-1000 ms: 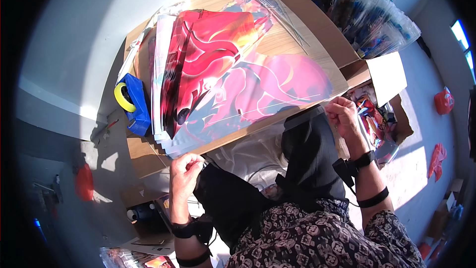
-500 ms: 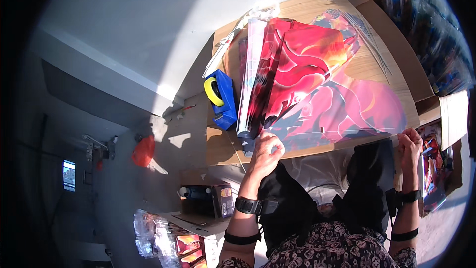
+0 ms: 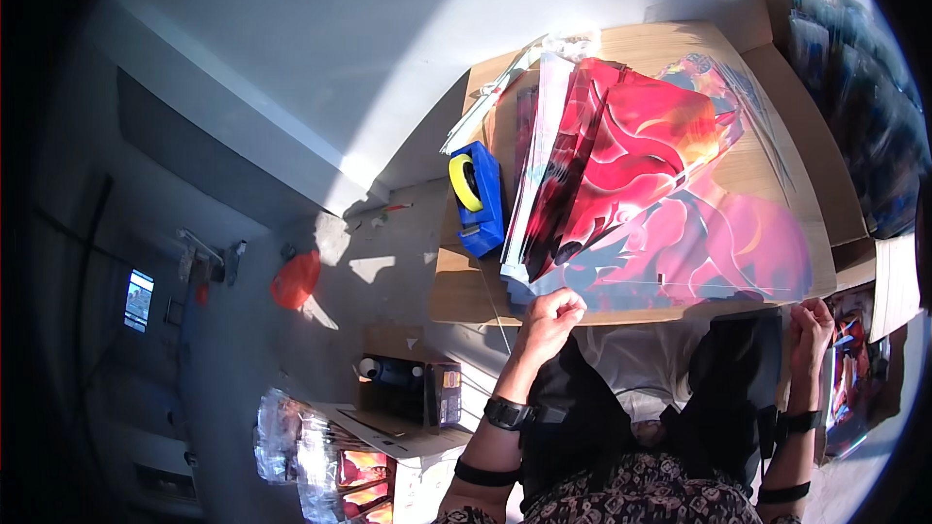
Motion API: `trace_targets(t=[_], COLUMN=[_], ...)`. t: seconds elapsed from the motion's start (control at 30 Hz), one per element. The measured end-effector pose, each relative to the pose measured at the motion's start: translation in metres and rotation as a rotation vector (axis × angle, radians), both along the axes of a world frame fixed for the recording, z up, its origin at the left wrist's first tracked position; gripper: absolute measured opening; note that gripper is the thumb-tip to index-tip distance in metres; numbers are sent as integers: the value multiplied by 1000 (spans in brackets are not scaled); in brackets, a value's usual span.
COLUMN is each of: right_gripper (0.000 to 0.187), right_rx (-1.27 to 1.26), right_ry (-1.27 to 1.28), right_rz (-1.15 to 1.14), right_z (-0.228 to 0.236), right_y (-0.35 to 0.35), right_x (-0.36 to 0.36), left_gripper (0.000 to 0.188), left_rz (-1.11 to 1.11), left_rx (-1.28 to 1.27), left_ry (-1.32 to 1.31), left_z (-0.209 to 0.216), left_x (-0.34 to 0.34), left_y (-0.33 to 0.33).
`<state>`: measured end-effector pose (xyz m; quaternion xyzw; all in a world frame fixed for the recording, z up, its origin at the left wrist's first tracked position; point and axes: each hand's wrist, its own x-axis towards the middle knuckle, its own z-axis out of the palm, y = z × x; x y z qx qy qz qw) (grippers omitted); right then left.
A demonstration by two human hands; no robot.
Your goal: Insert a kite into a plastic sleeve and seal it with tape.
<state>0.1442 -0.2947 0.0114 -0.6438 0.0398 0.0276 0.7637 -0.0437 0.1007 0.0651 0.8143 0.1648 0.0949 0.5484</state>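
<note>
My left hand (image 3: 554, 314) is closed, thumb against curled fingers, at the table's near edge, just below the lower end of a folded stack of printed sheets (image 3: 636, 141). My right hand (image 3: 812, 326) is closed in a pinch by the table's near right corner. A thin pale line (image 3: 718, 285) runs between the two hands across a flat pink flame-patterned sheet (image 3: 743, 243); whether either hand grips it is hard to see. A small dark mark sits on that line. The red folded sheets overlap the pink one.
Left of the stack stands a blue tape dispenser (image 3: 482, 212) with yellow tape. Thin rods (image 3: 760, 121) and white strips (image 3: 490, 105) lie on the table (image 3: 466, 301). Open cartons (image 3: 815, 126) with wrapped goods flank the right side; a box (image 3: 447, 394) stands lower left.
The view has shifted, so the table appears lower and farther right. My left hand has drawn slightly toward me from the stack's lower end. My right hand stays near the table corner.
</note>
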Motion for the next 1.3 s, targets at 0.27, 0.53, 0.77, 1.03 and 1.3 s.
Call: trace_targets(t=[0.27,0.53,0.77,1.03,1.3], right_gripper=[14,7,9,15,17], right_rx=[15,-65,-390,-739,-823], right_ry=[53,71,-56,-227,-235], right_rz=[-24,-13,-121,-252,-240], right_z=[14,25,7,6,-3], right_y=[-2,21,8,18,20], right_x=[-4,2,10,18,23], left_gripper=[17,7,5,5,6], left_rz=[138,195,164,179,114], left_rx=[23,-96,-74,-74,-52], left_ry=[-67,-34,-32,-34,31], left_z=[-21,1,-2,-13,-15], left_x=[12,20,40,54,56], left_y=[-1,6,3,3,16])
